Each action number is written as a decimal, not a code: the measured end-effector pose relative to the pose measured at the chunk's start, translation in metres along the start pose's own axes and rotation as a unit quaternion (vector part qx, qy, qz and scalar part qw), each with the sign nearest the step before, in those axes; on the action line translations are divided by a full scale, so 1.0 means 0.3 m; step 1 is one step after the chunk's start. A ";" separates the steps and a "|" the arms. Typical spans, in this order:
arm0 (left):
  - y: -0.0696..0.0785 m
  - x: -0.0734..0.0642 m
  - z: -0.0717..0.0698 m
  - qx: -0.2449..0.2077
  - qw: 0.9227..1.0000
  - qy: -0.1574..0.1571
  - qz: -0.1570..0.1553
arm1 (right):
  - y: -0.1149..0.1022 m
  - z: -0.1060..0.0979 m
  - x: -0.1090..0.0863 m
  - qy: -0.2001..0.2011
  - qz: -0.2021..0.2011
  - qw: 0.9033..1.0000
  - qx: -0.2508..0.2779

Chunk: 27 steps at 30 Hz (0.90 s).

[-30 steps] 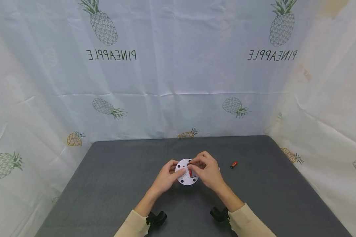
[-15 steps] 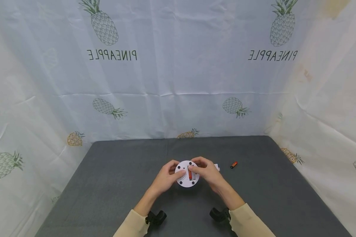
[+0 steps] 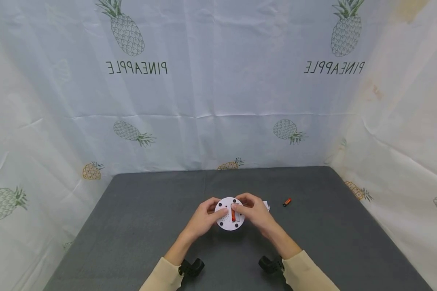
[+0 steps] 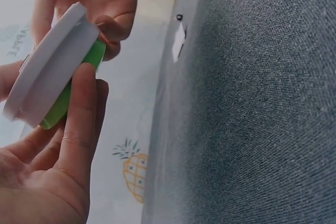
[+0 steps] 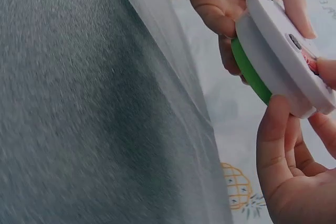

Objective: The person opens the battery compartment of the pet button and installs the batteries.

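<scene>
Left hand (image 3: 205, 216) and right hand (image 3: 255, 210) grip white disc (image 3: 226, 220); right hand partly hides inset red battery (image 3: 234, 216).

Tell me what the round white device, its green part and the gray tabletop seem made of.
Round white device: probably rigid plastic, satin; molded rim, soft shading. Green part: likely smooth plastic, given its even color, though rubber is possible. Gray tabletop: apparently matte woven cloth, from its fine threadlike grain.

Soft, even light fills the head view, while dimmer wrist views show a softly shadowed tabletop (image 4: 262, 103).
</scene>
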<state>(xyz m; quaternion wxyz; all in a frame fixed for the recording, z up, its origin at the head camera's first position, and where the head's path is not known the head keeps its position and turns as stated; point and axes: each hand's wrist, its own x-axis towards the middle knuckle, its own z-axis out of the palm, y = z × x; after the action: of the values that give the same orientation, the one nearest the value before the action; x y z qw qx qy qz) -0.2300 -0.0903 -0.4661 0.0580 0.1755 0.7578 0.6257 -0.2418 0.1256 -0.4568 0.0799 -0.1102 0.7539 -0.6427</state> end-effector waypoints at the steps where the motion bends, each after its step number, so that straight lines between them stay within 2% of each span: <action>1: 0.000 0.000 -0.001 0.000 1.000 0.001 0.000 | -0.004 -0.004 -0.001 -0.003 -0.005 1.000 -0.012; 8: -0.005 0.002 -0.007 0.004 1.000 0.004 0.002 | -0.021 -0.043 -0.011 -0.008 -0.048 0.995 -0.083; 16: -0.009 0.004 -0.013 0.009 1.000 0.004 0.002 | -0.022 -0.076 -0.034 0.009 -0.102 0.982 -0.160; 22: -0.005 0.006 -0.012 0.007 1.000 0.004 0.004 | -0.010 -0.129 -0.042 0.032 -0.145 0.956 -0.253; 27: -0.002 0.005 -0.011 -0.008 1.000 0.000 0.005 | 0.006 -0.186 -0.044 0.042 -0.130 0.927 -0.350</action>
<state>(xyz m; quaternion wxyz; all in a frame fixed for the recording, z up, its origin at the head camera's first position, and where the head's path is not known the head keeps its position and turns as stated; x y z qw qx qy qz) -0.2325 -0.0930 -0.4658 0.0565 0.1790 0.7522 0.6317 -0.2439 0.1824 -0.4499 -0.0793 -0.2011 0.9126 -0.3470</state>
